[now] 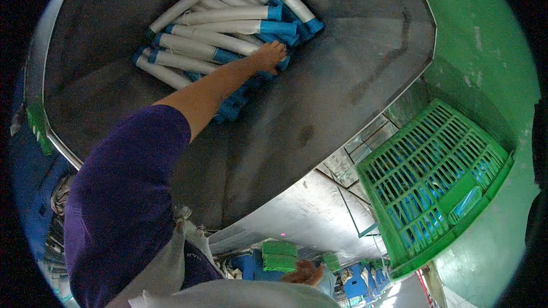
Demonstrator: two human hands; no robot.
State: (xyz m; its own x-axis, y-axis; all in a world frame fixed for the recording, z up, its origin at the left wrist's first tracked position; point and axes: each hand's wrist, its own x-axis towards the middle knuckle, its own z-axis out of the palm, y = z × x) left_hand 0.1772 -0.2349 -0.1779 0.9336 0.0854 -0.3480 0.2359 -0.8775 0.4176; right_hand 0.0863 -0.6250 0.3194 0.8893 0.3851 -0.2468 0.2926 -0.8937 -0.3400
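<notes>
Green crate (434,185) beside steel bin (319,114).

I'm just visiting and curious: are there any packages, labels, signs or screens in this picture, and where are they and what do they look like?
No labels, signs or screens show clearly.
Green plastic crate: right of the bin, tilted, slatted walls, blue things inside.
Grey sack: bottom edge, pale cloth, rounded.
Green stacked blocks: lower middle, flat and rectangular.
Pile of tubes: deep in the metal bin, white with blue ends; a hand touches it.
</notes>
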